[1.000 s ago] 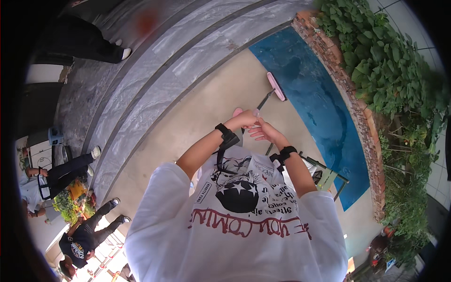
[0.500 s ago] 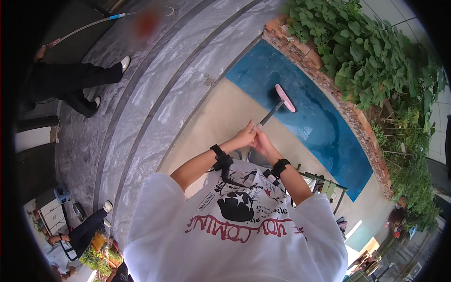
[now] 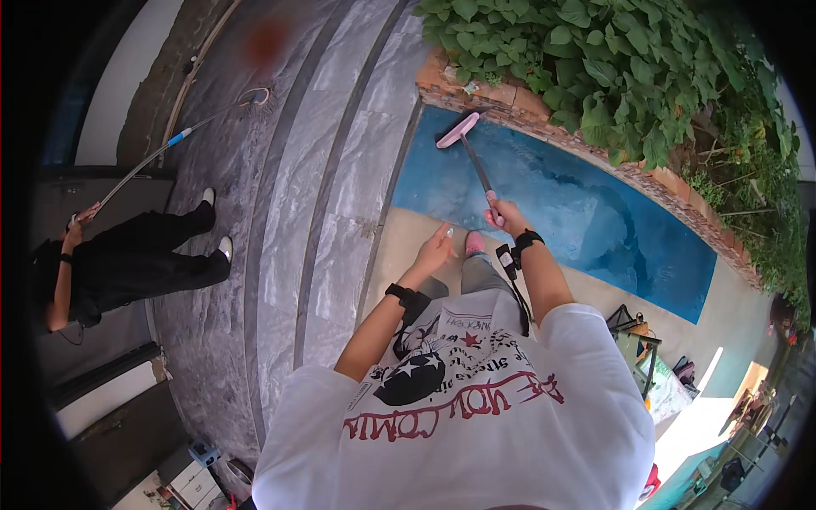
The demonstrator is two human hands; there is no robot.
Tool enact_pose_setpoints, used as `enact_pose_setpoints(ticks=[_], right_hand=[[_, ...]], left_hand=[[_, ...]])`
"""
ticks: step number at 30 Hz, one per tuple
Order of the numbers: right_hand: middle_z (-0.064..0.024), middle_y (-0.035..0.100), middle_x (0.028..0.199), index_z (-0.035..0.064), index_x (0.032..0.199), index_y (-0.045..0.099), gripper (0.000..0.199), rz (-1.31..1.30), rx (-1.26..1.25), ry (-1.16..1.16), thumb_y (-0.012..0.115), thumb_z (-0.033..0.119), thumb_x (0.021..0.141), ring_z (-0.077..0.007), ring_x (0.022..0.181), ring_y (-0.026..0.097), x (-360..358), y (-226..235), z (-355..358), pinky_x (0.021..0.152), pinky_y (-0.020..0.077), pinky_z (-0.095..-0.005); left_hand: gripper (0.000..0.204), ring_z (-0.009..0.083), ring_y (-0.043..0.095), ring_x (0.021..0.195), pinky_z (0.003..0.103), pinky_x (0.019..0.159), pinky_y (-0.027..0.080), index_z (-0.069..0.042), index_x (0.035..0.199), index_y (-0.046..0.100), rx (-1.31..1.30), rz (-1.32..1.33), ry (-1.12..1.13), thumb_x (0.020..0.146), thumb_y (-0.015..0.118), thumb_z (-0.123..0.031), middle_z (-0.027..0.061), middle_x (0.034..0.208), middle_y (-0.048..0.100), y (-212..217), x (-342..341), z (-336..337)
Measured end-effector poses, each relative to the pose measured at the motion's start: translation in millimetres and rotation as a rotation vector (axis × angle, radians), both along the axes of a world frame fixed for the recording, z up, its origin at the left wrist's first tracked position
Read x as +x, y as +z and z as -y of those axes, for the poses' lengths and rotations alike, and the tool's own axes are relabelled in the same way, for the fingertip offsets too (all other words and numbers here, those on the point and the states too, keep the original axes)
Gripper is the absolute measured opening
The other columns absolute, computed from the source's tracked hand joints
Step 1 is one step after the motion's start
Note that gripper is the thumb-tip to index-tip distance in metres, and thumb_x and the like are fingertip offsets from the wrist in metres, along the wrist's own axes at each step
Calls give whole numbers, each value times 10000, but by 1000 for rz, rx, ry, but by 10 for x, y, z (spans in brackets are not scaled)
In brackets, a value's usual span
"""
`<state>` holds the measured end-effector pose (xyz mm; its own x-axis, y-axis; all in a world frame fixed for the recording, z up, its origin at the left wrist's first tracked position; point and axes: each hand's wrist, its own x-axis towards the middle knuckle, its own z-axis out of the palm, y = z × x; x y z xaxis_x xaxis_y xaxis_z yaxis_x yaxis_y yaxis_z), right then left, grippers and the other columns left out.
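Observation:
My right hand (image 3: pixel 507 218) is closed round the pink grip of a floor brush (image 3: pixel 478 166). The brush has a dark shaft and a long pink head with dark bristles, which lies at the far left corner of a wet blue floor strip (image 3: pixel 527 195), close to the brick edging. My left hand (image 3: pixel 435 251) is off the handle, a little to its left, with the fingers apart and nothing in them. Black straps circle both my wrists. Below my hands one pink shoe (image 3: pixel 474 244) shows on the beige floor.
Grey marbled steps (image 3: pixel 344 170) run along the left. A person in dark trousers (image 3: pixel 144 251) stands there with a long-handled tool (image 3: pixel 153 157). A low brick edging (image 3: pixel 595 153) with leafy plants (image 3: pixel 595 68) borders the blue strip. A metal-framed rack (image 3: pixel 637 340) stands at the right.
My left hand has let go of the handle and moved left; my right hand keeps hold. The brush head has swung to the far left. My view has turned, and my foot has come into sight.

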<state>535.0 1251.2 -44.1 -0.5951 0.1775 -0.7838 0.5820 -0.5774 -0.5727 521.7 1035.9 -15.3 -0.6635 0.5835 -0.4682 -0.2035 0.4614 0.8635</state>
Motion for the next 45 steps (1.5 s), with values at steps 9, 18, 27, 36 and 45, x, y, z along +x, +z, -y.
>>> enact_pose_setpoints(ticks=[9, 18, 27, 36, 45], right_hand=[[-120, 546, 960, 155, 1055, 485, 325, 325, 1014, 353, 349, 314, 807, -284, 862, 528, 496, -297, -569, 734, 413, -376], [-116, 589, 727, 133, 1037, 502, 310, 570, 567, -157, 373, 285, 800, -208, 541, 569, 1509, -119, 592, 554, 464, -316], [-134, 574, 828, 169, 1044, 484, 321, 836, 429, -560, 329, 331, 815, -303, 766, 554, 2105, -377, 2329, 654, 443, -407], [-184, 568, 746, 58, 929, 527, 340, 1119, 366, -593, 302, 291, 826, -310, 635, 561, 2534, -222, 3733, 572, 450, -401], [-200, 554, 863, 26, 858, 577, 377, 1062, -59, -857, 415, 350, 756, -337, 846, 521, 2438, -476, 4629, 725, 408, -402]], left_hand=[[348, 114, 509, 558, 227, 497, 418, -43, 1131, 387, -111, 89, -325, 806, 398, -165, 61, 722, 534, 262, -1034, -282], [316, 122, 531, 588, 220, 515, 415, -48, 1076, 434, -246, 6, -990, 794, 435, -190, 71, 718, 559, 238, -1781, -1570], [314, 149, 544, 579, 267, 534, 429, -25, 1047, 450, -65, -199, -1512, 781, 436, -191, 87, 686, 568, 443, -1072, -2624], [296, 166, 556, 546, 279, 525, 435, -58, 1037, 465, -330, -301, -1548, 782, 425, -203, 82, 716, 576, -316, -1642, -2363], [264, 259, 589, 590, 355, 494, 460, 36, 820, 541, -882, -458, -1375, 727, 423, -180, 190, 791, 566, -470, -2527, -1364]])
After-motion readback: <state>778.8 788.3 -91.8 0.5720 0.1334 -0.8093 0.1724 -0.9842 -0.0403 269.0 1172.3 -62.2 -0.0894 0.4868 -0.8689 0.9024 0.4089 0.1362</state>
